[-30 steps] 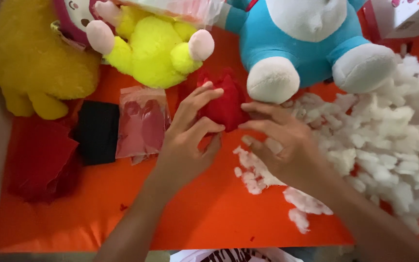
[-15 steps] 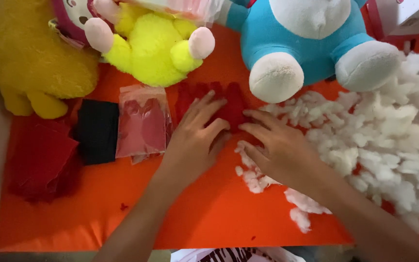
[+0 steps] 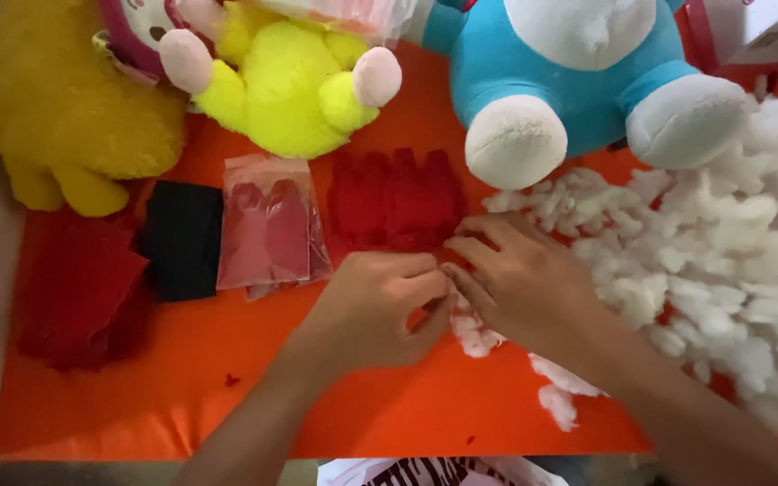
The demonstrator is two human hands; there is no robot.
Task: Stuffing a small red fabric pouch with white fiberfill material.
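A flat red felt piece (image 3: 393, 198) with a scalloped top edge lies on the orange cloth (image 3: 227, 405). My left hand (image 3: 371, 310) is curled, its fingertips pinching at the piece's lower right edge. My right hand (image 3: 529, 279) meets it there, fingers stretched along the same edge and thumb tucked under. What lies between the fingertips is hidden. A small clump of white stuffing (image 3: 477, 335) sits just under my hands.
A big pile of white stuffing (image 3: 731, 243) fills the right. At the back sit a blue plush toy (image 3: 578, 81), a yellow-green plush (image 3: 285, 85) and a yellow plush (image 3: 56, 117). Left lie a clear bag of red pieces (image 3: 267, 225), black felt (image 3: 182, 238) and dark red felt (image 3: 74, 288).
The red felt piece went from bunched in my hands to spread flat on the cloth. Both hands then drew back toward me and now meet at its lower right edge.
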